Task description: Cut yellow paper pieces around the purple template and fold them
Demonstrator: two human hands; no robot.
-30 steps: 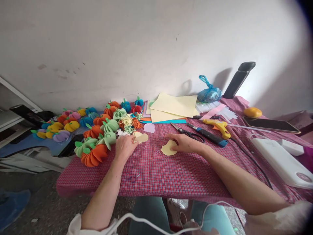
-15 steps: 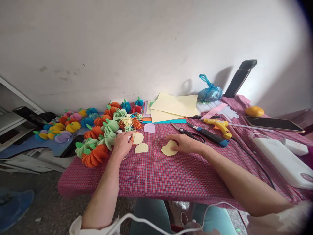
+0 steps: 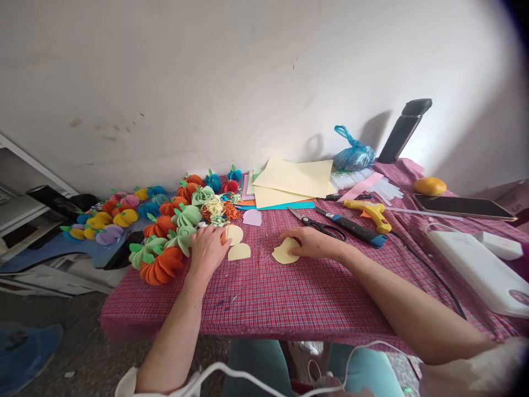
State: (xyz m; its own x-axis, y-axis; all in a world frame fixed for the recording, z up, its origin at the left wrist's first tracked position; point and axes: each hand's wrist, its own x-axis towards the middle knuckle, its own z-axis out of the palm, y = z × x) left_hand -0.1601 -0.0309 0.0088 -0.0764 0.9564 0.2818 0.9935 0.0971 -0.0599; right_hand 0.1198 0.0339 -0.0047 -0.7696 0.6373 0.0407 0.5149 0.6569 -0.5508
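Note:
My right hand (image 3: 308,241) grips a pale yellow paper cutout (image 3: 285,252) between thumb and fingers, low over the cloth. To the left, my left hand (image 3: 209,248) is palm down with its fingers loosely spread, its fingertips beside an orange piece and a round-edged yellow cutout (image 3: 234,235). Just below that lies another yellow cutout (image 3: 239,252) with a flat bottom edge. A lilac cutout (image 3: 252,217) rests behind them. What is beneath my left palm is hidden.
Folded paper pumpkins (image 3: 161,264) crowd the left, beside shredded paper (image 3: 217,208). Paper sheets (image 3: 293,179) lie at the back. Scissors (image 3: 316,223), a blue-black cutter (image 3: 355,229) and a yellow glue gun (image 3: 372,214) lie right of my right hand, near a white power bank (image 3: 471,270).
My left hand has shifted slightly right and down, its fingers now nearer the yellow cutouts. My right hand stays on its cutout. The view has turned a little.

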